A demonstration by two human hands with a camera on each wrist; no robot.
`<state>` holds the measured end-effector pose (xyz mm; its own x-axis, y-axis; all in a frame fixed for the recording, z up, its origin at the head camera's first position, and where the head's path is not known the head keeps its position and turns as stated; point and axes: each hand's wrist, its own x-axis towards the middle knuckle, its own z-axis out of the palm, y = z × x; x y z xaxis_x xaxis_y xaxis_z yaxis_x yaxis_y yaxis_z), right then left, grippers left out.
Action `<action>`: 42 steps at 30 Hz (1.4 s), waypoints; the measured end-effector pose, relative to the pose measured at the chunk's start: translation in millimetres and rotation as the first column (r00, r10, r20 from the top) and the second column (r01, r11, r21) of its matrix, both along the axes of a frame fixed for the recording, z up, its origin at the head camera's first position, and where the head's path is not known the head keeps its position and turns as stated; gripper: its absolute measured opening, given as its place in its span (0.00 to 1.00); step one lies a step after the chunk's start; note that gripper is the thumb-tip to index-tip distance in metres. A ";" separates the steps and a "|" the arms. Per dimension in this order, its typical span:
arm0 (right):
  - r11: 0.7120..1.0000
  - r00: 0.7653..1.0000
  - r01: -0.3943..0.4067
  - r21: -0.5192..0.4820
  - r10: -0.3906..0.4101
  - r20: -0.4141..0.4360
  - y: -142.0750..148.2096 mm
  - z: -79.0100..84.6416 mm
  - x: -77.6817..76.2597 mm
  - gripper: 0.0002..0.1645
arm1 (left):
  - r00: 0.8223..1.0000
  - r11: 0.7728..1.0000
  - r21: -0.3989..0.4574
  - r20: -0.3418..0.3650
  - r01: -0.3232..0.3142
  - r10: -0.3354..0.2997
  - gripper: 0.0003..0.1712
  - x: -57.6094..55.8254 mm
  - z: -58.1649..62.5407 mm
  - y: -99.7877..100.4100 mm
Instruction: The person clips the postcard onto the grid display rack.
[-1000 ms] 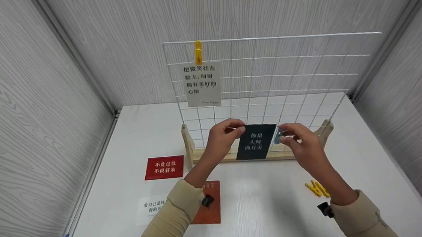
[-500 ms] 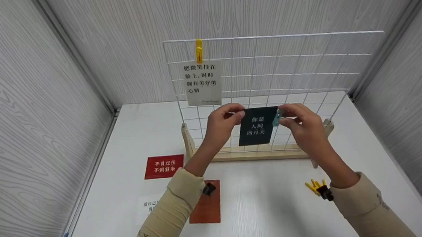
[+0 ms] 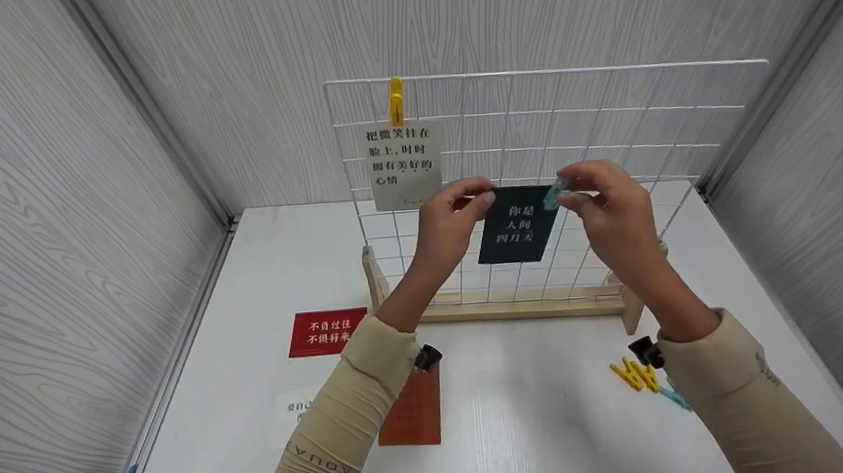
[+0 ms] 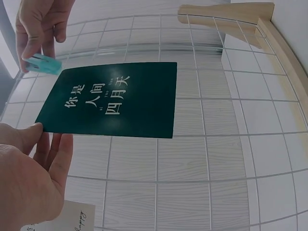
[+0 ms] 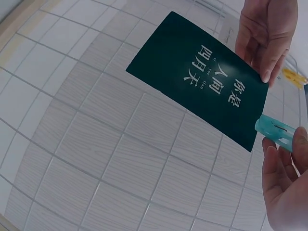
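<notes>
My left hand (image 3: pixel 450 223) pinches the upper left corner of a dark green card (image 3: pixel 515 225) with white characters, thumb in front. The card is held upright in front of the white wire grid (image 3: pixel 519 285). Between the thumb and fingers of my right hand (image 3: pixel 614 202) is a light blue clothespin (image 3: pixel 555 193). In the right wrist view the clothespin (image 5: pixel 276 130) points its tip at the card's top edge, near the right corner. The left wrist view shows the card (image 4: pixel 115 98) with grid wires behind it.
A yellow clothespin (image 3: pixel 396 102) fixes a white card (image 3: pixel 406 181) to the grid's upper left. A wooden base (image 3: pixel 525 309) carries the grid. On the table lie a red card (image 3: pixel 327 332), an orange-red card (image 3: pixel 413 414), partly sleeve-covered, yellow clothespins (image 3: pixel 634 375) and a blue one (image 3: pixel 675 397).
Both hands have risen along the grid, carrying the dark green card and the light blue clothespin upward. The clothespin has come closer to the card's upper right corner.
</notes>
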<state>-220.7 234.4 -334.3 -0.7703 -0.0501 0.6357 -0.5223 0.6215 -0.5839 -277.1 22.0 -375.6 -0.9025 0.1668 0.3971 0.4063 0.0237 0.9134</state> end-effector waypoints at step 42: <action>0.963 0.968 0.056 -0.262 -0.117 -0.222 -29.4 59.2 -42.0 0.08 | 0.959 0.985 0.034 -0.222 -0.171 0.174 0.12 -16.5 52.7 14.7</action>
